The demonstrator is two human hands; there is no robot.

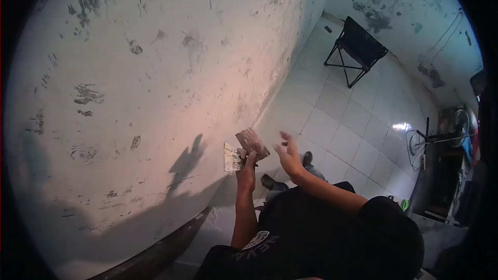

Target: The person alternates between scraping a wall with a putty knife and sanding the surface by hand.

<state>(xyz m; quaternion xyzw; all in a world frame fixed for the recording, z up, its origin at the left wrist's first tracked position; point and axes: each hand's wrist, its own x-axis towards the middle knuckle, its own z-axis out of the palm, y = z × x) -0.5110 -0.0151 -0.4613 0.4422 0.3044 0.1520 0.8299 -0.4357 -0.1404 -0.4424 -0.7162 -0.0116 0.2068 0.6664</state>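
My left hand (246, 171) is closed on flat scrapers near the wall. One is a putty knife with a shiny, brownish metal blade (252, 143); beside it is a pale, putty-smeared plate (231, 157), also at the fingers. Their handles are mostly hidden by the hand. To the right, my right hand (290, 159) is raised with nothing in it, its fingers spread and a little blurred, apart from the blade. On the left stands the white wall (129, 88), marked with dark patches and scrapes; the left hand's shadow falls on it.
A black folding stool (361, 46) stands on the tiled floor (332, 124) near the far wall. At right are a fan (459, 120), loose cables and a dark cabinet (447, 176). A dark board (155, 246) runs along the wall's foot at lower left.
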